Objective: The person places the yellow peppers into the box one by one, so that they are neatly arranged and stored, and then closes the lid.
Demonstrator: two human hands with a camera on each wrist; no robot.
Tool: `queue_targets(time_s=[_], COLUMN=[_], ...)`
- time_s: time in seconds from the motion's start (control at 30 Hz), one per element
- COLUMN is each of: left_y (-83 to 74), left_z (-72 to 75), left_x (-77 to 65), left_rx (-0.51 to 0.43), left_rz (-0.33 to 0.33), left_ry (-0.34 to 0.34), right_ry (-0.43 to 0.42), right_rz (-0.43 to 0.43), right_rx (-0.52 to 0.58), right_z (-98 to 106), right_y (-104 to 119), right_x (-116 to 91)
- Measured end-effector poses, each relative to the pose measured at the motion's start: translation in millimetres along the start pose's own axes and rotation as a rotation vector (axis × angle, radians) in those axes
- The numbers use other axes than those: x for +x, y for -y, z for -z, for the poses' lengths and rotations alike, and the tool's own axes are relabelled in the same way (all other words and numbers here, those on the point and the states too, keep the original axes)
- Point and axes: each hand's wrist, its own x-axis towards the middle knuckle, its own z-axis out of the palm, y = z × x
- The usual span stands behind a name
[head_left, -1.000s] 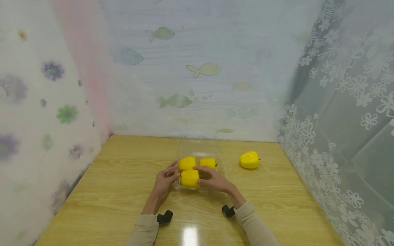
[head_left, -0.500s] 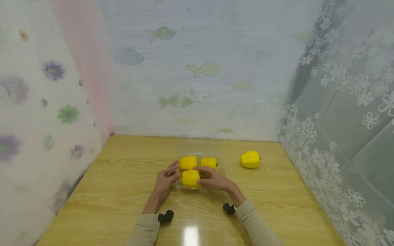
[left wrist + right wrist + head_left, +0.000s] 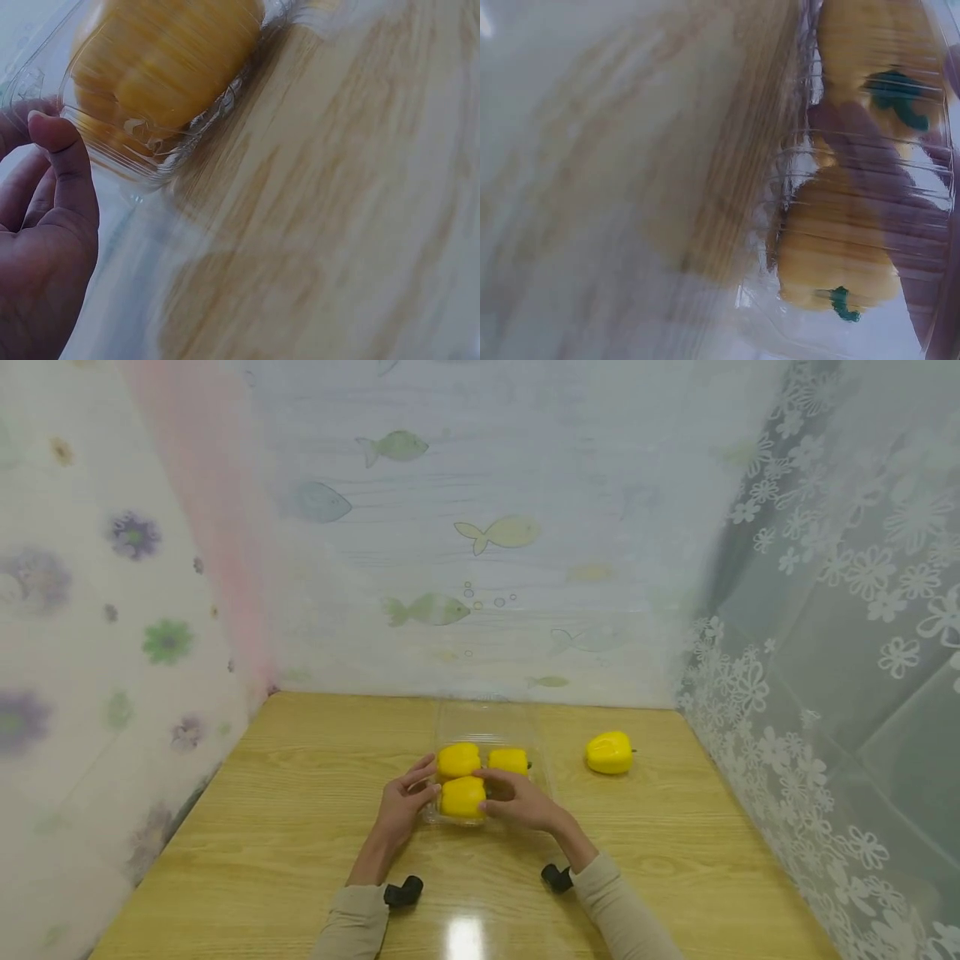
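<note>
A clear plastic clamshell box (image 3: 542, 777) lies on the table with its lid (image 3: 487, 722) folded back. Three yellow bell peppers are inside: a front one (image 3: 462, 798), a back left one (image 3: 457, 761) and a back right one (image 3: 507, 761). My right hand (image 3: 525, 800) holds the front pepper at its stem end, thumb low and fingers on top. Through the box wall in the right wrist view, its fingers (image 3: 862, 150) show between peppers. At the box's left side, my left hand (image 3: 401, 810) pinches the rim (image 3: 64, 112) between thumb and finger.
Another yellow bell pepper (image 3: 609, 752) lies on the wooden table (image 3: 300, 793) to the right of the box. Patterned curtains hang behind and on both sides. A black device (image 3: 403, 891) sits at the left wrist, and a similar one (image 3: 557, 877) at the right.
The back left pepper has shifted slightly to the right, its end now nearer the right hand. Both hands keep almost the same place; the rest moves only with the head camera.
</note>
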Motion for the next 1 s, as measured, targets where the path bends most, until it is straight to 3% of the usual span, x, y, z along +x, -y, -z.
queue_targets(time_s=[0.7,1.0], left_y=[3.8,-1.0], left_z=[2.1,1.0], left_x=[1.8,2.0], left_rx=[-0.003,0.019], left_rz=[0.006,0.012], left_ry=[-0.002,-0.01], right_ry=[-0.015,0.001], right_rz=[-0.017,-0.007], right_rx=[-0.12,-0.162], right_z=[0,4], right_y=[-2,9], right_x=[2,-1])
